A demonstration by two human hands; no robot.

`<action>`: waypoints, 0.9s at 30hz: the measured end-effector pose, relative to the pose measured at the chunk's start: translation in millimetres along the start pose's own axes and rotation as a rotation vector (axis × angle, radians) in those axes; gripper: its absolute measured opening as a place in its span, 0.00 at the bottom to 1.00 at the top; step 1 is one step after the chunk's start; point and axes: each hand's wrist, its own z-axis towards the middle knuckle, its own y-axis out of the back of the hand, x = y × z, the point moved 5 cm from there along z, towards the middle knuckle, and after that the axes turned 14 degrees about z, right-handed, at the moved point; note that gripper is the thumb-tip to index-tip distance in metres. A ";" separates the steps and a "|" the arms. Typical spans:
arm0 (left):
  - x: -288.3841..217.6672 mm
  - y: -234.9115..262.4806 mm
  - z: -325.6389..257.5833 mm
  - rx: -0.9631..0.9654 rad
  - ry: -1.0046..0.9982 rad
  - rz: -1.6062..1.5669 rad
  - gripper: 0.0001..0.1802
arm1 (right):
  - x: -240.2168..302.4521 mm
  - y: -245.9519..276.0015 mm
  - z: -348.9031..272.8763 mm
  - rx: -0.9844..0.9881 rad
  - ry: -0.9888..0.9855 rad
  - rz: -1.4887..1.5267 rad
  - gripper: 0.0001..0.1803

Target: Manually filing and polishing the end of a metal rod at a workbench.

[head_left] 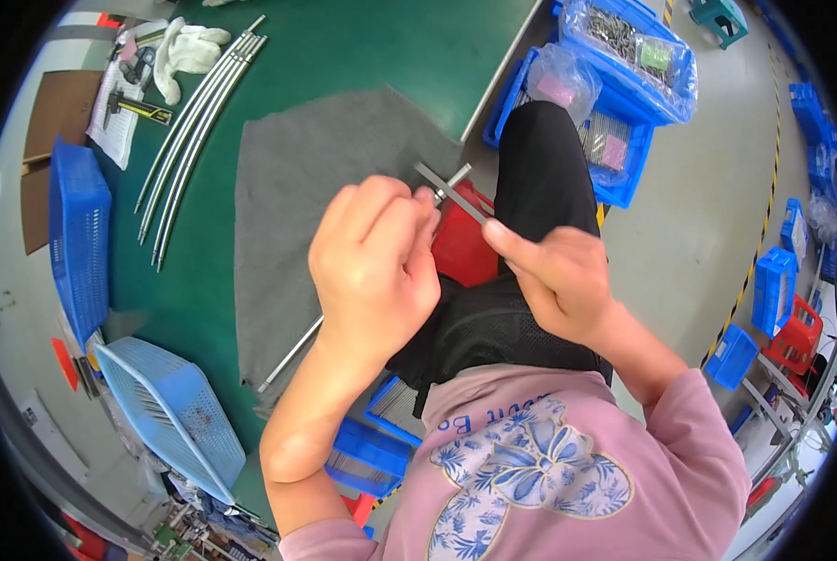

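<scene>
My left hand is closed around a thin silver metal rod. The rod runs slantwise under my left forearm, and its far end sticks out beyond my fingers. My right hand grips one end of a flat grey metal file, thumb laid along it. The file crosses the rod near its far end, and they appear to touch there. Beneath my left hand a grey cloth covers part of the green table. Several similar silver rods lie side by side to the left of the cloth.
White gloves and a caliper lie at the far left. A blue basket and a light blue basket stand along the left side. Blue bins with metal parts are beyond my knee. Something red sits beside my lap.
</scene>
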 end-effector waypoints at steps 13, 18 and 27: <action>1.1 -0.3 2.0 0.006 0.019 -0.027 0.09 | -1.1 -19.4 20.0 -0.173 0.189 -0.136 0.30; -0.5 -1.9 2.6 0.010 0.007 -0.007 0.09 | 0.9 -12.7 -6.8 -0.107 0.052 -0.190 0.32; 0.5 -1.1 2.7 -0.007 0.000 -0.026 0.09 | 18.0 -4.3 5.7 -0.014 0.036 -0.251 0.30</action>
